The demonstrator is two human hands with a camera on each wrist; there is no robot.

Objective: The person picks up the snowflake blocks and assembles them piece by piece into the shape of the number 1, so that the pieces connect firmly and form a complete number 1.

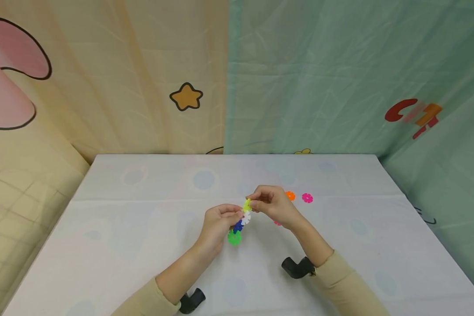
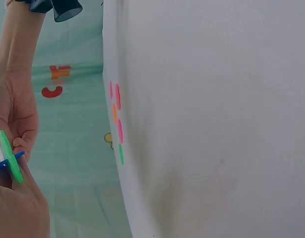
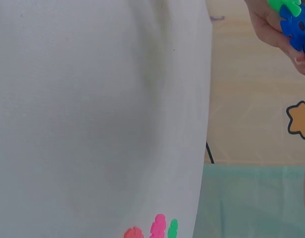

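Note:
A short chain of slotted snowflake discs is held above the table between both hands. From its low end up it runs green disc (image 1: 234, 238), blue disc (image 1: 238, 227), white disc (image 1: 246, 218) and yellow disc (image 1: 247, 205). My left hand (image 1: 215, 224) pinches the chain around the white disc with thumb and fingers. At the upper end, the yellow disc is pinched by my right hand (image 1: 274, 206). The left wrist view shows the green disc (image 2: 10, 156) crossing the blue one at an angle. Fingers partly cover the white and yellow discs.
Loose discs lie on the white-covered table (image 1: 142, 245) beyond and beside the right hand: an orange disc (image 1: 290, 195), a pink disc (image 1: 307, 198) and a partly hidden pinkish one (image 1: 277, 223). A loose green disc (image 2: 121, 154) shows in the left wrist view. Curtains (image 1: 300, 87) stand behind.

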